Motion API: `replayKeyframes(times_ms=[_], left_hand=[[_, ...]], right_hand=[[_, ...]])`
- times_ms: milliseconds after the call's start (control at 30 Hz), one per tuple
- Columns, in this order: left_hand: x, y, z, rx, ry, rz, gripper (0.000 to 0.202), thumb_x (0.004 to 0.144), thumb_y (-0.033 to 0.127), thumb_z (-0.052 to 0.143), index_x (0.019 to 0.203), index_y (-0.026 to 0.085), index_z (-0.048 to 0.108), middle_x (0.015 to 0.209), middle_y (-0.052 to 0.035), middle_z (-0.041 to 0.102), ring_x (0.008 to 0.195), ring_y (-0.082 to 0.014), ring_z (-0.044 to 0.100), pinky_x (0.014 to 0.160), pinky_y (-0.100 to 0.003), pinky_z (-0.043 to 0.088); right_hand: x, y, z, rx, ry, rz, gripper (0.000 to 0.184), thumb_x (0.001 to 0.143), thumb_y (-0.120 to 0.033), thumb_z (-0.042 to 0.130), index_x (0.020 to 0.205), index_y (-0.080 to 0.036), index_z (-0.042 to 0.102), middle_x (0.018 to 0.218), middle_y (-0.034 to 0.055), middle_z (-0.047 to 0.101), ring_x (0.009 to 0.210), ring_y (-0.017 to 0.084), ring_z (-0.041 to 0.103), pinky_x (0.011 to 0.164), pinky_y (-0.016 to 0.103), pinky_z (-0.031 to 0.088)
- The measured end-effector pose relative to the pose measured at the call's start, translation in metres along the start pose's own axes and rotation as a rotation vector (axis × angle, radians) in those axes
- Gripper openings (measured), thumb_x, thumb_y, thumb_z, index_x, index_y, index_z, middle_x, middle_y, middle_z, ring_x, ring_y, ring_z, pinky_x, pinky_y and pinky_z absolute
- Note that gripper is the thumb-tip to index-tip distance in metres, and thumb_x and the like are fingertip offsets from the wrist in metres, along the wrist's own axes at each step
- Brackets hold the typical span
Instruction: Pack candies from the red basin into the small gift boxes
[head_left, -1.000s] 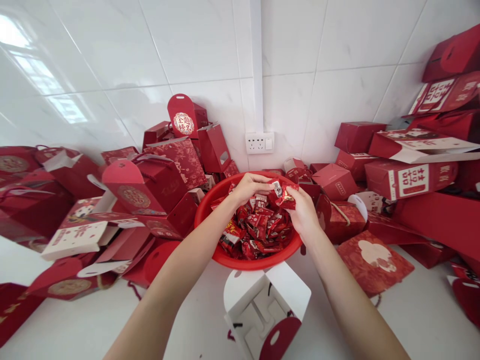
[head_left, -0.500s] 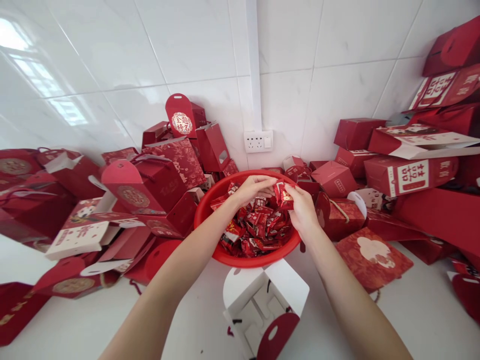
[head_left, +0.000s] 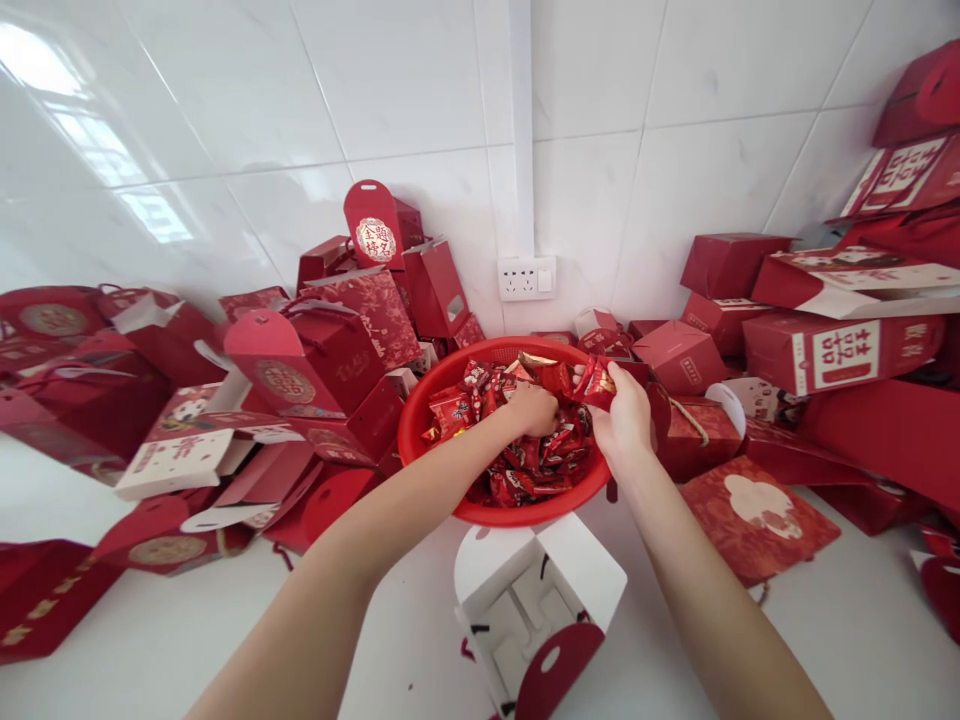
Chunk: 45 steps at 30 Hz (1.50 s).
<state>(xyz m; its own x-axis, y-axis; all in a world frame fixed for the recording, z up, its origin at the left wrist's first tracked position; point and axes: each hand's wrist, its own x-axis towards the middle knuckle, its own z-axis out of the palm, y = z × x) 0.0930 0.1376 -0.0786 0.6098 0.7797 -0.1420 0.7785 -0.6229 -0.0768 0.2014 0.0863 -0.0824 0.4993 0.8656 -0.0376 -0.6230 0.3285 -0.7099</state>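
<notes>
A red plastic basin [head_left: 409, 440] holds many small candies in shiny red wrappers [head_left: 517, 480]. My left hand [head_left: 534, 408] reaches down among them, its fingers curled and partly hidden; whatever they grip cannot be made out. Over the basin's right rim, my right hand [head_left: 626, 415] is closed around red-wrapped candies [head_left: 597, 382], held between thumb and fingers. Just in front of the basin stands an open gift box [head_left: 517, 625], white inside, with its flaps spread and a dark red flap toward me.
Red gift boxes are heaped on the left [head_left: 300, 365] and right [head_left: 847, 350] of the white table [head_left: 397, 640]. A flat patterned box [head_left: 757, 515] lies beside my right forearm. Behind the basin rises a tiled wall [head_left: 420, 90] with a socket [head_left: 526, 279].
My left hand has left the candies at my right hand and dropped into the basin's pile. My right hand has turned, still holding candies. The view has shifted slightly.
</notes>
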Motion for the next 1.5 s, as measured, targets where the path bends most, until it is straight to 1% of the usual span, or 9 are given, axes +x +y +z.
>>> replayKeyframes(times_ms=[100, 233, 367, 567, 767, 933, 1233, 1367, 1500], left_hand=[[-0.002, -0.006, -0.007, 0.051, 0.024, -0.129, 0.037, 0.083, 0.024, 0.065, 0.113, 0.006, 0.076, 0.12, -0.0256, 0.072, 0.123, -0.0394, 0.063, 0.108, -0.05, 0.042], [-0.004, -0.027, -0.019, 0.039, 0.014, -0.242, 0.042, 0.08, 0.028, 0.067, 0.119, 0.014, 0.074, 0.128, -0.0198, 0.07, 0.123, -0.0361, 0.063, 0.107, -0.046, 0.044], [-0.002, -0.04, -0.022, -0.019, -0.025, -0.233, 0.049, 0.079, 0.027, 0.069, 0.127, 0.02, 0.069, 0.133, -0.0163, 0.068, 0.128, -0.0356, 0.06, 0.111, -0.046, 0.041], [0.012, -0.048, -0.012, -0.101, -0.054, -0.179, 0.08, 0.07, 0.029, 0.077, 0.145, 0.022, 0.053, 0.133, -0.019, 0.067, 0.13, -0.0384, 0.056, 0.115, -0.047, 0.034], [0.018, -0.043, -0.007, -0.118, -0.055, -0.203, 0.053, 0.072, 0.03, 0.075, 0.121, 0.014, 0.069, 0.126, -0.024, 0.069, 0.123, -0.0408, 0.061, 0.111, -0.051, 0.035], [0.022, -0.039, 0.0, -0.116, -0.026, -0.214, 0.048, 0.07, 0.029, 0.078, 0.117, 0.02, 0.07, 0.125, -0.0192, 0.071, 0.126, -0.0386, 0.059, 0.113, -0.053, 0.031], [0.029, -0.037, 0.013, -0.152, 0.006, -0.173, 0.03, 0.069, 0.019, 0.075, 0.098, 0.015, 0.077, 0.11, -0.0213, 0.075, 0.121, -0.0388, 0.062, 0.112, -0.05, 0.034], [0.023, -0.045, 0.009, -0.236, -0.018, -0.076, 0.018, 0.065, 0.016, 0.074, 0.082, 0.015, 0.078, 0.094, -0.0168, 0.077, 0.101, -0.0343, 0.069, 0.095, -0.04, 0.048], [0.018, -0.057, 0.003, -0.411, -0.063, 0.046, 0.008, 0.064, 0.018, 0.071, 0.068, 0.018, 0.077, 0.064, -0.0023, 0.071, 0.069, -0.0207, 0.066, 0.068, -0.027, 0.048]], right_hand=[[-0.001, -0.001, 0.0, -0.01, -0.008, -0.003, 0.011, 0.083, -0.025, 0.065, 0.074, -0.018, 0.065, 0.066, 0.0012, 0.075, 0.062, 0.016, 0.072, 0.066, 0.029, 0.06], [-0.004, -0.002, 0.003, 0.001, 0.017, -0.001, 0.012, 0.081, -0.024, 0.063, 0.071, -0.018, 0.065, 0.064, 0.0013, 0.074, 0.06, 0.016, 0.071, 0.066, 0.03, 0.06], [-0.004, -0.001, 0.004, 0.008, -0.002, -0.007, 0.01, 0.079, -0.025, 0.066, 0.07, -0.019, 0.065, 0.063, 0.0, 0.074, 0.059, 0.016, 0.07, 0.065, 0.029, 0.06], [-0.002, 0.001, 0.001, -0.019, -0.022, -0.031, 0.012, 0.078, -0.028, 0.068, 0.071, -0.019, 0.064, 0.064, 0.0012, 0.073, 0.062, 0.018, 0.072, 0.067, 0.032, 0.061], [-0.001, -0.001, 0.001, -0.011, -0.035, -0.001, 0.01, 0.077, -0.027, 0.067, 0.072, -0.019, 0.065, 0.066, 0.0016, 0.074, 0.062, 0.018, 0.072, 0.067, 0.031, 0.06], [0.0, 0.002, 0.001, 0.004, -0.039, 0.009, 0.012, 0.08, -0.03, 0.064, 0.076, -0.018, 0.066, 0.068, 0.0018, 0.074, 0.063, 0.017, 0.072, 0.065, 0.029, 0.059], [0.001, 0.004, 0.001, 0.003, -0.056, 0.031, 0.012, 0.08, -0.03, 0.066, 0.076, -0.019, 0.067, 0.065, 0.0, 0.072, 0.062, 0.016, 0.071, 0.062, 0.027, 0.058], [-0.001, 0.001, 0.003, 0.019, -0.037, 0.058, 0.012, 0.081, -0.025, 0.061, 0.074, -0.018, 0.067, 0.067, 0.002, 0.074, 0.062, 0.016, 0.071, 0.063, 0.028, 0.059], [-0.001, 0.0, 0.003, 0.011, -0.057, 0.053, 0.011, 0.079, -0.027, 0.065, 0.075, -0.018, 0.068, 0.066, 0.0017, 0.074, 0.064, 0.016, 0.072, 0.064, 0.026, 0.058]])
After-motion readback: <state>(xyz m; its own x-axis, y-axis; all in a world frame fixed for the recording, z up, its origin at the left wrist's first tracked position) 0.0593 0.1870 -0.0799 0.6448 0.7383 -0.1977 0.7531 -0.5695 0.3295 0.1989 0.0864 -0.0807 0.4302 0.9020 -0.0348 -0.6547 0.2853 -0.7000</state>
